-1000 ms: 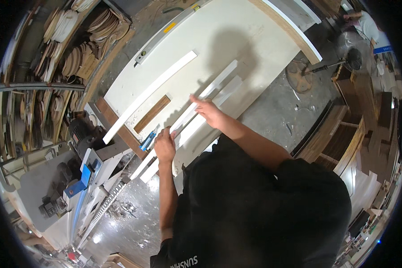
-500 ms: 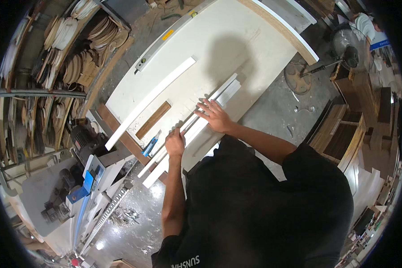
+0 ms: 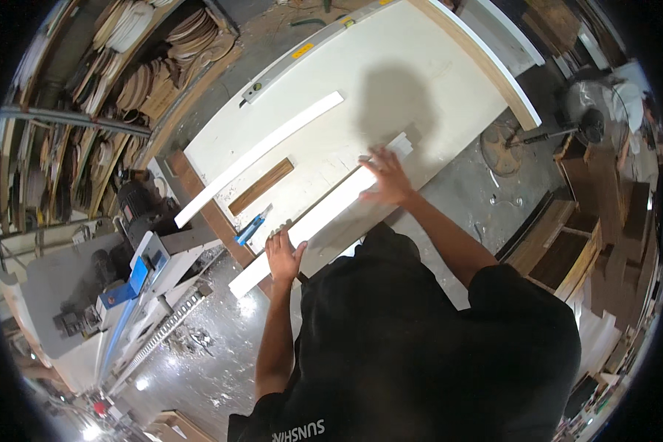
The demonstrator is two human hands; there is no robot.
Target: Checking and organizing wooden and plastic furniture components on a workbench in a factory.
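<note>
Along long, flat white strips (image 3: 328, 211), left hand (image 3: 282, 258) and right hand (image 3: 388, 181) spread unclenched (right one blurred); even pressure should keep edges aligned.

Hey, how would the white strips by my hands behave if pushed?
The white strips would probably slide rather than roll, since they lie flat. They may shift separately; their far ends look stepped. Pushed farther left, they might tip, as they overhang the table.

On the white, flat surface (image 3: 457, 88), we have the slim blue utility knife (image 3: 250, 230) between the short brown wooden strip (image 3: 261, 186) and the long straight white strips (image 3: 331, 211).
</note>
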